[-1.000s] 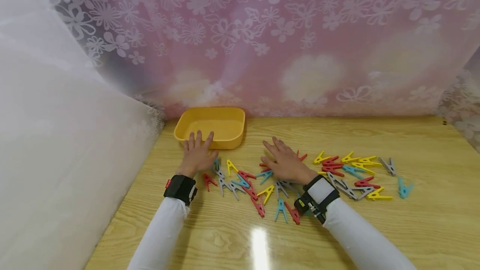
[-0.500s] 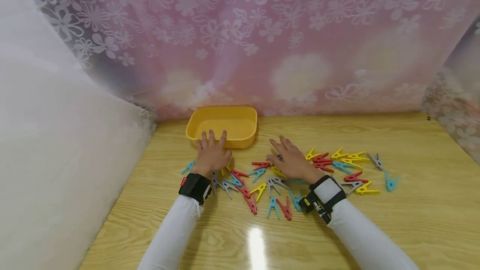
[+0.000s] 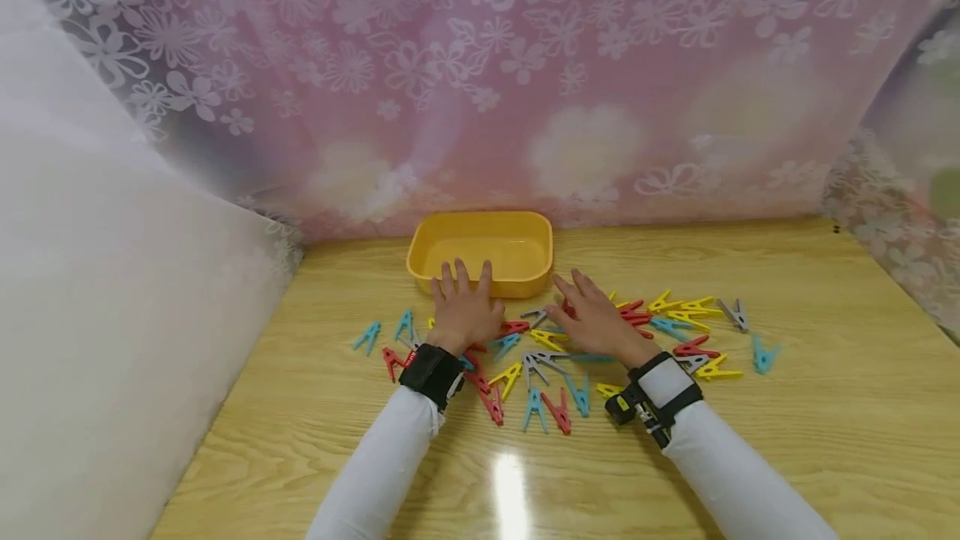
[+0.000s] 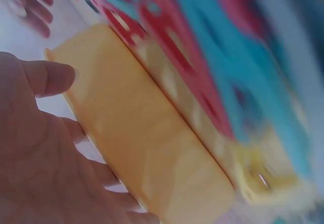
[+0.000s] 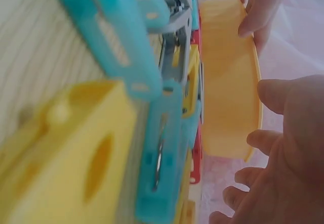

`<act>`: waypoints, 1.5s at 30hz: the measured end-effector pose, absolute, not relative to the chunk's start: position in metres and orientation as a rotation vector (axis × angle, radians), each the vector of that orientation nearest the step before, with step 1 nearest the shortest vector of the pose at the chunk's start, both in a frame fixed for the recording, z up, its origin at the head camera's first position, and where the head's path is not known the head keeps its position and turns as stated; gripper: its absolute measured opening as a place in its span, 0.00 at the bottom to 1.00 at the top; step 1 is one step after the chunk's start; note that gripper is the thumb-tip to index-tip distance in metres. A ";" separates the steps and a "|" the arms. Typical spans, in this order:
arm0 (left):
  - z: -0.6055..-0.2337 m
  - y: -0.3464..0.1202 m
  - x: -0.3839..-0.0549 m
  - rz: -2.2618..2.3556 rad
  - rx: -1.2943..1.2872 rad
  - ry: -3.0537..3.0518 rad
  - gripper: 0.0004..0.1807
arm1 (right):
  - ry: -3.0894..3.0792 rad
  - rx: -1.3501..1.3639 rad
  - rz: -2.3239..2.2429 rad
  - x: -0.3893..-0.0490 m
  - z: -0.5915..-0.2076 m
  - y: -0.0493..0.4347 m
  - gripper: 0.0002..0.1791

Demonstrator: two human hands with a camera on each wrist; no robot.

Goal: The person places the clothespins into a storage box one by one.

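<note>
1. Here, the left hand (image 3: 467,313) pinches the yellow box (image 3: 519,288) by its front edge.
2. The yellow box sits near the middle of the head view.
3. The right hand (image 3: 602,325), fingers loose, holds nothing, just right of it.
4. Colourful clips (image 3: 561,420) lie lower down on the table (image 3: 255,440).

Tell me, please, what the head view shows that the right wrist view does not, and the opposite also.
Only the head view: the person's white sleeves, the black wristbands and the inside of the yellow tub.

Only the right wrist view: close detail, such as the metal spring of one blue clothespin.

Both: the left hand, the right hand, the tub's outer wall, the wooden table, and clothespins in yellow, blue, grey and red.
</note>
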State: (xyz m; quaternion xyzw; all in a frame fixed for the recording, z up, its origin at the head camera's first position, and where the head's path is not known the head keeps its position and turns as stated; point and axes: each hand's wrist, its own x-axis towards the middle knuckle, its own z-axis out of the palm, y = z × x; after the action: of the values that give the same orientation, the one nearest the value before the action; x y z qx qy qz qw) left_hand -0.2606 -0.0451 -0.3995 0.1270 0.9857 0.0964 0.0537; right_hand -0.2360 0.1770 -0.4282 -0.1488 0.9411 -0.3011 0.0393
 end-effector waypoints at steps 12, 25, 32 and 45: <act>-0.397 -0.007 -0.261 0.190 0.358 2.992 0.33 | 2.894 -0.420 -0.981 -0.236 -0.428 0.185 0.38; -0.396 -0.044 -0.284 0.720 0.342 3.254 0.27 | 2.930 -0.044 -1.258 -0.238 -0.422 0.185 0.34; -0.375 -0.095 -0.332 0.922 0.220 3.170 0.29 | 2.748 0.100 -1.411 -0.242 -0.416 0.176 0.32; -0.393 -0.105 -0.388 1.140 0.219 3.011 0.21 | 2.399 0.114 -1.598 -0.252 -0.423 0.173 0.36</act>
State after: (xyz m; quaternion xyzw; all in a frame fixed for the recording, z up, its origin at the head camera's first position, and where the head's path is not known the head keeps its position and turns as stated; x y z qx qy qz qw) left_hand -0.3878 -0.1054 -0.3928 0.0678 0.9322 0.3531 -0.0426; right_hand -0.2521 0.1725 -0.4229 0.0392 0.8247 -0.5494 0.1283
